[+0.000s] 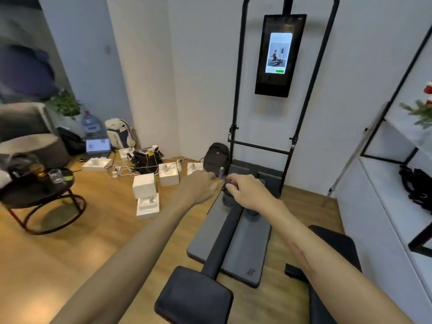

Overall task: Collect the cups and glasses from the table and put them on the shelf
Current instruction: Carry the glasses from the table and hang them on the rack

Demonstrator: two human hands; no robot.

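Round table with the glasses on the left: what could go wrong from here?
1. The clear glass stands near the round table's front edge; a hasty reach could tip it.
2. White boxes and cables on the floor invite tripping.
3. The right hand seems to pinch something small and dark, leaving it busy.

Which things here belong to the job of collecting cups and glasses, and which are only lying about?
Belonging to the job:
- clear glass on the round black table
- amber glass on the same table
- white shelf at the right

Just lying about:
- white boxes on the floor
- black backpack
- water jug
- wall screen
- laptop
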